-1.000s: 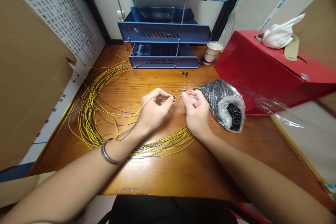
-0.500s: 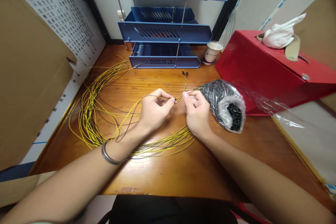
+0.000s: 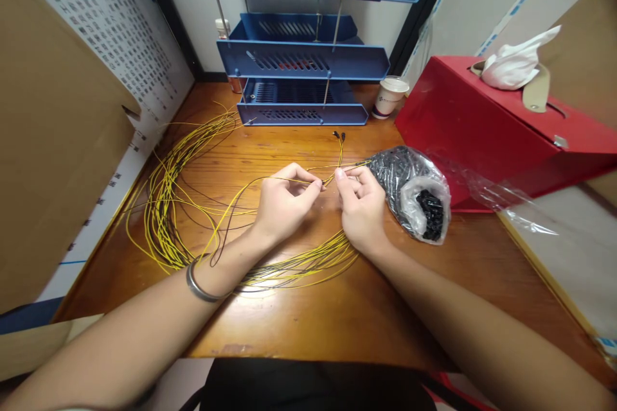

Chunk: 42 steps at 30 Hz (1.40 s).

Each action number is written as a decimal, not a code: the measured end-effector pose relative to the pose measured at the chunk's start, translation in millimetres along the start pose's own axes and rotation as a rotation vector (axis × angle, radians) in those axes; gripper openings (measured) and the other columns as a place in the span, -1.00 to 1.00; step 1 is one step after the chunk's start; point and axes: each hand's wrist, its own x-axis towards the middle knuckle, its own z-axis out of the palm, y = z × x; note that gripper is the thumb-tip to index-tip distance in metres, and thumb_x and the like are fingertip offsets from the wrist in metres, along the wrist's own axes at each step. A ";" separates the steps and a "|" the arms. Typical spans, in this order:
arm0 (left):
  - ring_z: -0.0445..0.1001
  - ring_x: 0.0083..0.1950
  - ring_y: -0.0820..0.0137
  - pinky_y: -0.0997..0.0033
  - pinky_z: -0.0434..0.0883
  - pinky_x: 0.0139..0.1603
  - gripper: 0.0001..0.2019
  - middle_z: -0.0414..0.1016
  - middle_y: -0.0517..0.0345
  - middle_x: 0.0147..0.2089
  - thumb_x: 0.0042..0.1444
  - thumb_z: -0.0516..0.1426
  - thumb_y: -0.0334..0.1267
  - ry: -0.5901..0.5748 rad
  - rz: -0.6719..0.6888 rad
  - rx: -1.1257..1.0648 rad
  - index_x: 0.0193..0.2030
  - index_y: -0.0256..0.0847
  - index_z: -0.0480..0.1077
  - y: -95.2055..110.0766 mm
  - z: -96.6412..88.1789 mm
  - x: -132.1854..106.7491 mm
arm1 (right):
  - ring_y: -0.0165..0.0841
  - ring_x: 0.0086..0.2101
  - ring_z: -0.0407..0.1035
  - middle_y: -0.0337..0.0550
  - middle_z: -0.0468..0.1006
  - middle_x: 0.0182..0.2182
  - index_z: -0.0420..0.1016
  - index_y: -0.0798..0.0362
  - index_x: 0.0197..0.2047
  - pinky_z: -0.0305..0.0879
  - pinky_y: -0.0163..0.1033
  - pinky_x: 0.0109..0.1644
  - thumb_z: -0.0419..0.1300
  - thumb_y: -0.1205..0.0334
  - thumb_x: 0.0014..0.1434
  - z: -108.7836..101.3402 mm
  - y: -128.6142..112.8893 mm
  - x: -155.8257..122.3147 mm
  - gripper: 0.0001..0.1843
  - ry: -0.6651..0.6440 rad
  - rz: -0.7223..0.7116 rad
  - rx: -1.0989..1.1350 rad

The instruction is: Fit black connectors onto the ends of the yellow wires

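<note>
Wooden desk [image 3: 337, 327], bearing yellow wires [image 3: 166, 218], blue trays [image 3: 301, 112], paper cup [image 3: 389, 95], red box [image 3: 482, 122], bag of black parts [image 3: 414, 196].

A thin yellow wire [image 3: 284, 179] is being pinched at its end between the fingertips of both hands at the table's middle. Its length is trailing left into a loose coil of yellow wires [image 3: 164, 205] lying flat.

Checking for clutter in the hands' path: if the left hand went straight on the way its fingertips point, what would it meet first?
Most likely the right hand: the left hand points rightward at its fingertips, just apart; depth unclear.
</note>
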 end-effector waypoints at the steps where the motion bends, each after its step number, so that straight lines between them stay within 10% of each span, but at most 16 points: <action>1: 0.49 -0.49 0.44 0.46 0.43 -0.43 -0.81 0.61 0.09 -0.41 0.05 0.29 -0.16 -0.003 -0.001 -0.002 -0.41 -0.22 0.44 -0.2 0.0 0.0 | -0.53 -0.64 -0.01 -0.47 0.19 -0.68 0.30 0.00 -0.36 -0.11 -0.34 -0.55 0.30 -0.04 0.22 0.4 0.1 0.3 -0.65 -0.008 0.004 -0.005; 42: 0.47 -0.51 0.44 0.46 0.39 -0.47 -0.79 0.57 0.13 -0.44 0.08 0.28 -0.13 -0.022 0.012 0.018 -0.38 -0.23 0.45 -2.8 0.6 0.1 | -0.54 -0.65 0.00 -0.45 0.21 -0.67 0.33 0.03 -0.37 -0.13 -0.33 -0.57 0.25 0.10 0.23 0.9 0.4 1.4 -0.76 -0.069 -0.003 -0.016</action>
